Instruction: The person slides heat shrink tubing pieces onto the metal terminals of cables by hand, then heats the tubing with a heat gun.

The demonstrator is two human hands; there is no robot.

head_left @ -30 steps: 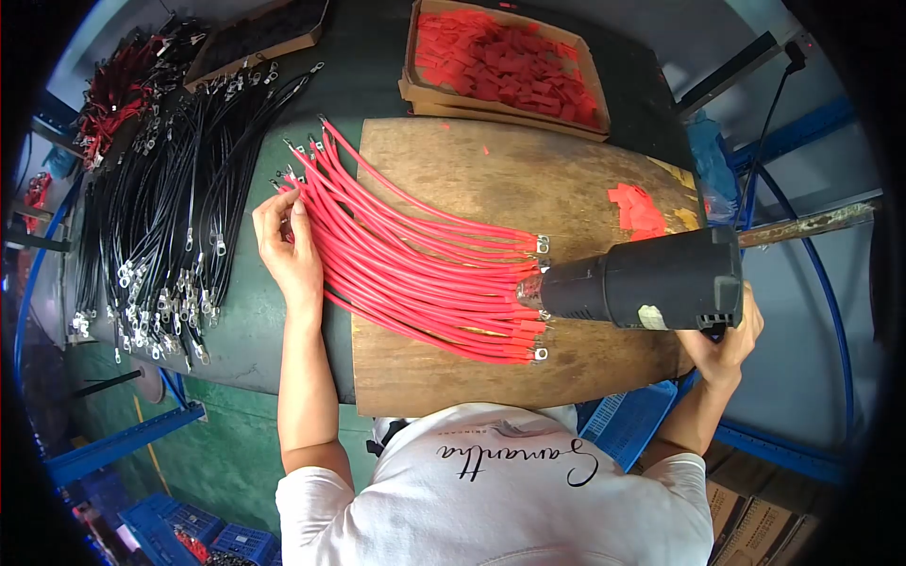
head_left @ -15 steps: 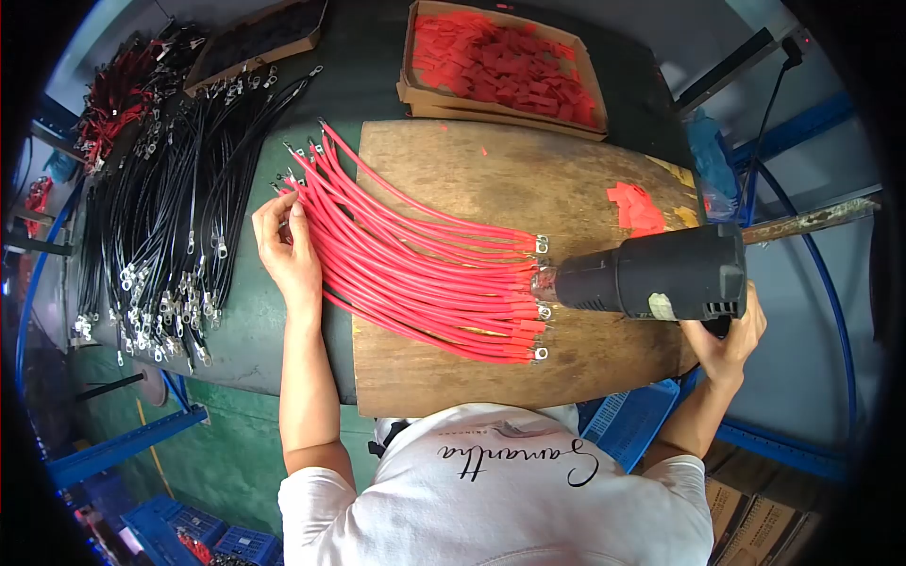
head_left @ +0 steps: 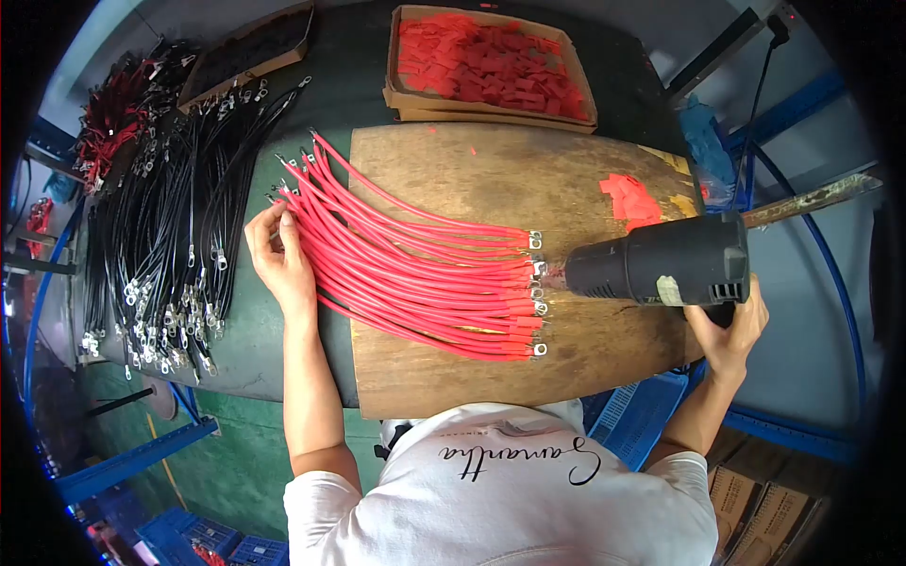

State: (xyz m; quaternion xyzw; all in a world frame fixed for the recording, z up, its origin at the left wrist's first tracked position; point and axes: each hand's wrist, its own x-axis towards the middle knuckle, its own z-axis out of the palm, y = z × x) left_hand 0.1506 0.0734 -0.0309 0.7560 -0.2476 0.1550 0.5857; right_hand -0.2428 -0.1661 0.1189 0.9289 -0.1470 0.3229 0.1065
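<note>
A fan of red cables [head_left: 415, 255] with metal ring terminals lies across a worn wooden board [head_left: 453, 387]. My left hand [head_left: 281, 259] is at their left ends, with thumb and forefinger pinched on a red cable; the exact contact is partly hidden. My right hand [head_left: 731, 335] grips a black heat gun [head_left: 661, 264] from below, its handle mostly hidden under the body. The gun's nozzle points left, just short of the cables' right-hand terminals [head_left: 539, 268]. Red sleeve pieces sit on the cables near these terminals.
Loose red sleeve pieces [head_left: 630, 201] lie on the board behind the gun. A cardboard box [head_left: 491, 115] of more red pieces stands at the back. Many black cables [head_left: 179, 226] spread over the left of the table, beside another box [head_left: 247, 75]. Blue frame bars [head_left: 793, 113] are at right.
The heat gun has drawn back slightly to the right, widening the gap to the terminals. My left hand stays at the cables' left ends. The whole view has shifted a little.
</note>
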